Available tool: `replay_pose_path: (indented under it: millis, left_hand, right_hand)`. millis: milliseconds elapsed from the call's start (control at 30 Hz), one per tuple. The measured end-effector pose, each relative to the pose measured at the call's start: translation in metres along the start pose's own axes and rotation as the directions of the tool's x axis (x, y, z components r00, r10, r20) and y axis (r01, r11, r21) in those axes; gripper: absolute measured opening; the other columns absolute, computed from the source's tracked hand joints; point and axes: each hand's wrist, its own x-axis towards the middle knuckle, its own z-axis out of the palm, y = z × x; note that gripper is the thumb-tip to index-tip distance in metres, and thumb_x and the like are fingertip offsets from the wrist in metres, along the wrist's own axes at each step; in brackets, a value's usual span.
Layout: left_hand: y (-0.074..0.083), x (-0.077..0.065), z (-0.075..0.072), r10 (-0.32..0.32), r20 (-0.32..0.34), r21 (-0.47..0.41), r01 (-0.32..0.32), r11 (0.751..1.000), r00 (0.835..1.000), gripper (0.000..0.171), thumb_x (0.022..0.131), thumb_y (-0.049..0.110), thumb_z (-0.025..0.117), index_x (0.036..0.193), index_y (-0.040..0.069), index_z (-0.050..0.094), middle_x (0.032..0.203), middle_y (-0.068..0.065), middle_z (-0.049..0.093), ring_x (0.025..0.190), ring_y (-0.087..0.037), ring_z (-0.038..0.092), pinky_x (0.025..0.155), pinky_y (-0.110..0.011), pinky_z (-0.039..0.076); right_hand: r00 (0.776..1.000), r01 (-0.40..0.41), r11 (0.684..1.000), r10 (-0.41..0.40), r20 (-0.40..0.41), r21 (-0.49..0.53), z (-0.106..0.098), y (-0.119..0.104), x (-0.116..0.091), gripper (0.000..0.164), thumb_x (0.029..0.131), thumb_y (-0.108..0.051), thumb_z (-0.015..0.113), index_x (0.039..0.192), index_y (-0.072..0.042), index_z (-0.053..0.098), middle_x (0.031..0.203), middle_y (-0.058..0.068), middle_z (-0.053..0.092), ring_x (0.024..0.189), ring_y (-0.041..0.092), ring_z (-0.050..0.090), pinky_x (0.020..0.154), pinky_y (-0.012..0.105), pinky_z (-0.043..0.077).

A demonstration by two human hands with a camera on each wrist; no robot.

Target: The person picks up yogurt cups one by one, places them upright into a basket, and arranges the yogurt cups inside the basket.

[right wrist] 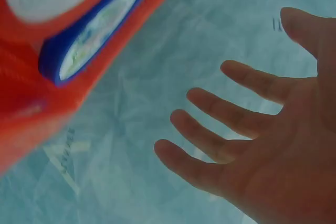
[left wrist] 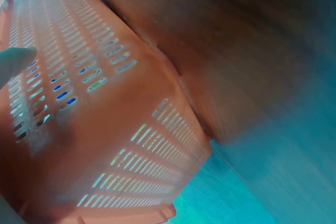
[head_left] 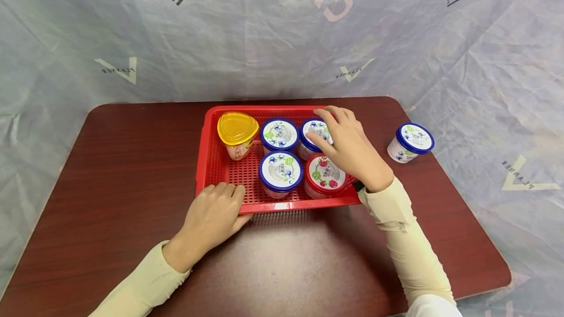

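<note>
A red plastic basket (head_left: 229, 208) holds several lidded cups. My left hand (head_left: 216, 214) grips its front rim near the left corner, fingers over the edge and thumb below. The left wrist view shows the basket's slotted outer wall (left wrist: 121, 114) and a thumb tip (left wrist: 21, 59). My right hand (head_left: 352, 148) hovers over the basket's right side, fingers spread and holding nothing. Below it are a cup with a blue lid (head_left: 310, 133) and one with a red lid (head_left: 323, 172), both partly covered by the hand in the head view.
Two more blue-lidded cups (head_left: 279, 133) stand mid-basket, one behind the other. A yellow-lidded cup (head_left: 238, 128) leans in the back left corner. Outside, another blue-lidded cup (head_left: 410, 142) stands on the dark red table (head_left: 132, 160) at right. Grey sheeting (head_left: 246, 38) hangs behind.
</note>
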Motion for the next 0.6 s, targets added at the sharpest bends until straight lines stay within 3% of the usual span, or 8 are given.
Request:
replay_pose_path:
  millis: [467, 600]
  left_hand:
    - [-0.001, 0.001, 0.0, 0.009, 0.003, 0.003, -0.009, 1.0, 1.0, 0.051, 0.073, 0.049, 0.082, 0.08, 0.005, 0.055, 0.062, -0.005, 0.049, 0.057, -0.024, 0.051, 0.05, -0.035, 0.041]
    - [-0.002, 0.002, 0.001, 0.011, 0.011, 0.003, -0.011, 1.0, 1.0, 0.052, 0.073, 0.049, 0.082, 0.08, 0.005, 0.056, 0.062, -0.005, 0.05, 0.057, -0.024, 0.051, 0.051, -0.035, 0.042]
  right_hand:
    - [0.986, -0.018, 0.996, 0.032, -0.161, 0.088, -0.032, 0.016, -0.018, 0.059, 0.098, -0.037, 0.059, 0.146, -0.006, 0.045, 0.146, 0.017, 0.044, 0.139, 0.036, 0.034, 0.112, 0.056, 0.026]
    - [0.981, -0.061, 0.994, 0.077, -0.176, 0.095, -0.036, 0.025, -0.019, 0.06, 0.098, -0.038, 0.058, 0.147, -0.006, 0.043, 0.147, 0.017, 0.044, 0.14, 0.036, 0.032, 0.112, 0.056, 0.025]
